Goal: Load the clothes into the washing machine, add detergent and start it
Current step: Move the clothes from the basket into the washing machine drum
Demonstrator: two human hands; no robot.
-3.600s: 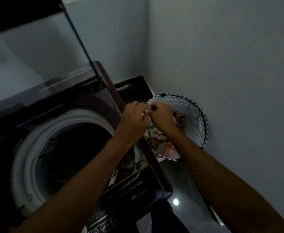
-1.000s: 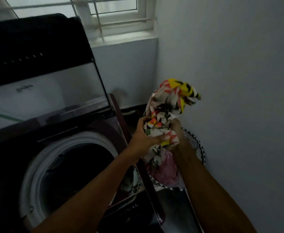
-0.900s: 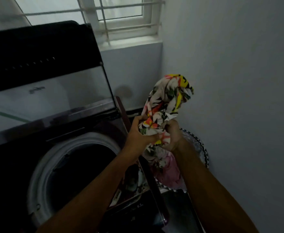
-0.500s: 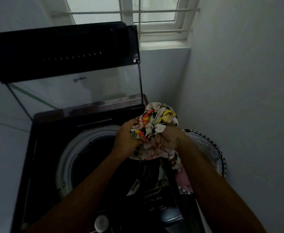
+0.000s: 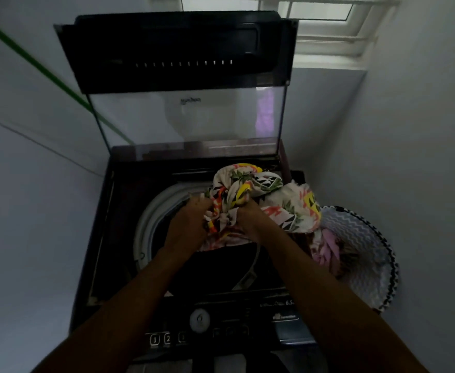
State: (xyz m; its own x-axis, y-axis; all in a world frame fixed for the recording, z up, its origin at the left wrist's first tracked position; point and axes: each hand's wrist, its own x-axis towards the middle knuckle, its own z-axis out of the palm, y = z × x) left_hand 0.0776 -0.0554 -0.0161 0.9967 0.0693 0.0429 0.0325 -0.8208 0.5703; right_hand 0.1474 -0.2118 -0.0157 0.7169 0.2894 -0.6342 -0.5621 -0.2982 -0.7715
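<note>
Overhead, barred window [image 5: 315,12], grey walls [image 5: 414,130]

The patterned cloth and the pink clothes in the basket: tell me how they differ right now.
The patterned cloth is white with yellow, red and black prints; the pink clothes look plain. The patterned cloth is bunched in the left hand and right hand above the washer drum; the pink clothes lie untouched in the laundry basket, lower down and beside the machine. Both are crumpled and not yet in the drum.
</note>
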